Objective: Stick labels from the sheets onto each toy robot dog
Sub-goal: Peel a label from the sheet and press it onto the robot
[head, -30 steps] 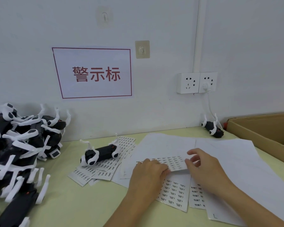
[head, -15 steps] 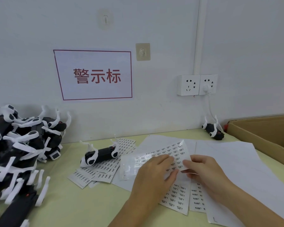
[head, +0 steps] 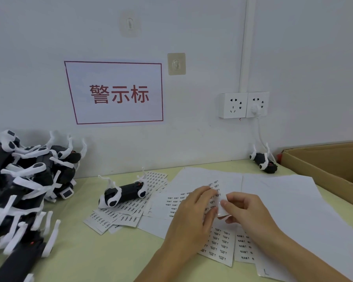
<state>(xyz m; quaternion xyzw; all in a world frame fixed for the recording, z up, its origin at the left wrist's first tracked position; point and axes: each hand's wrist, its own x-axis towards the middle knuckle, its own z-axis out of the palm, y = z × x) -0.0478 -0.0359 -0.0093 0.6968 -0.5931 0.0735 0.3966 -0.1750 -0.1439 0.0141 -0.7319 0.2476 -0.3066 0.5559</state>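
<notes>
Your label sheet point(head: 194, 197) is right in the middle of the table point(head: 102, 253), lifted and curled over the other label sheets point(head: 220, 244) that lie flat under your wrists. Your left hand point(head: 189, 218) is spread on top of it, fingers curved down and pressing the sheet, thumb out to the right. Your right hand point(head: 246, 210) has its fingertips pinched on a folded white edge of that same sheet, just beside your left thumb. Left of that there's one toy robot dog point(head: 123, 194) on its back, legs up, lying across a fan of more small label strips point(head: 118, 214). Further left is the big pile of toy dogs point(head: 22, 180), black bodies with white legs all tangled together. Another single dog point(head: 264, 162) lies by the wall near the cardboard box point(head: 324, 169) on the right, under the wall sockets point(head: 244, 104). The red-framed sign point(head: 116, 92) hangs on the wall behind.
</notes>
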